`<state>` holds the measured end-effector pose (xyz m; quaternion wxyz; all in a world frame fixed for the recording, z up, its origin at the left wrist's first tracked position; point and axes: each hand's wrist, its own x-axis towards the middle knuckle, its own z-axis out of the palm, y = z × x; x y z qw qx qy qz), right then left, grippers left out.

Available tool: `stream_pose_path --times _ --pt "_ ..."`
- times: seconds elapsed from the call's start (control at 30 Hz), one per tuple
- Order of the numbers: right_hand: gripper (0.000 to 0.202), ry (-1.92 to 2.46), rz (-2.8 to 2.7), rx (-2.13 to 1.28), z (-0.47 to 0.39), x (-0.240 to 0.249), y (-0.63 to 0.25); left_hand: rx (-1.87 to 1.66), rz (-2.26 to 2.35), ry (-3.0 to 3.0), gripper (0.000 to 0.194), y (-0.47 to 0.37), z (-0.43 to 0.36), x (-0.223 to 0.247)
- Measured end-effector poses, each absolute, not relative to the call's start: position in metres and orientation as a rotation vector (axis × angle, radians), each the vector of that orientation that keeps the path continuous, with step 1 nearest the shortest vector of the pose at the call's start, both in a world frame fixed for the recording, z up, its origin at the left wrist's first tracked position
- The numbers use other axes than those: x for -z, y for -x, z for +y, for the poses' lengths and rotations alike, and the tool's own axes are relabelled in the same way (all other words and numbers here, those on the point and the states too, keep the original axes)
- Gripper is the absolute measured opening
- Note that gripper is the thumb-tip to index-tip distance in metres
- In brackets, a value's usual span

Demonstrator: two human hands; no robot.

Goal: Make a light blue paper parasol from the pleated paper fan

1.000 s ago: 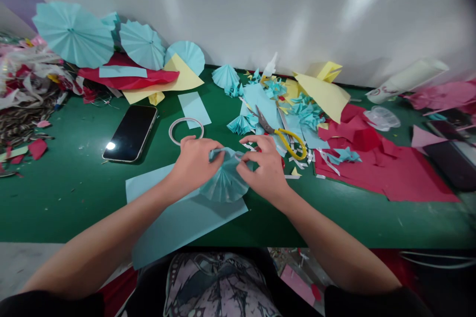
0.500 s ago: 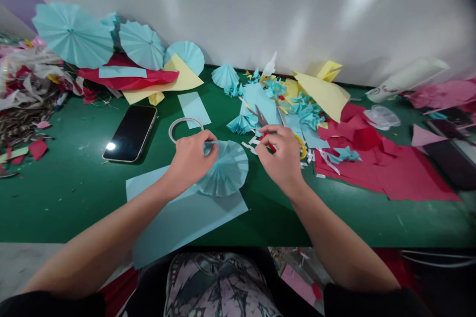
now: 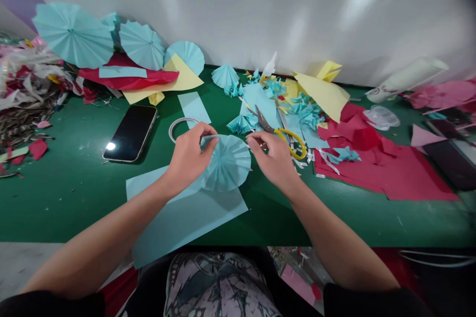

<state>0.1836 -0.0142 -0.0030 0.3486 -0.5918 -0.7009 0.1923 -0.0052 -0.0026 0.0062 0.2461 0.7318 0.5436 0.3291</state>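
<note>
A round pleated light-blue paper fan (image 3: 227,164) is pinched at its upper left edge by my left hand (image 3: 191,153). Close to the fan's right edge is my right hand (image 3: 272,156), its thumb and fingertips bent close together; whether anything is between them is too small to tell. Light-blue sheets (image 3: 186,223) lie beneath the fan. Behind my left hand is a roll of white tape (image 3: 172,130), partly hidden. Yellow-handled scissors (image 3: 292,142) rest just beyond my right hand.
A phone (image 3: 131,133) lies left of the tape. Finished blue fans (image 3: 72,34) lean at the back left. Blue and yellow scraps (image 3: 305,109) are heaped behind the scissors, with red paper (image 3: 409,173) to the right. A white wall (image 3: 260,10) rises behind.
The fan has shifted slightly right and up with my left hand. My right hand has moved a little left and down toward the fan's edge, uncovering more of the yellow scissor handles.
</note>
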Motion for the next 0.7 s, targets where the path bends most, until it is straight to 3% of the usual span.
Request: stream_pose_path --times 0.6,0.7 --pt "0.013 1.505 -1.822 -0.665 -0.0181 0.0021 -0.1768 -0.881 1.309 -1.933 0.006 0.0021 -0.0026 -0.002" --pt "0.013 1.504 -1.805 -0.664 -0.018 0.0027 -0.1767 -0.831 1.295 -1.915 0.015 0.002 -0.0031 -0.0016"
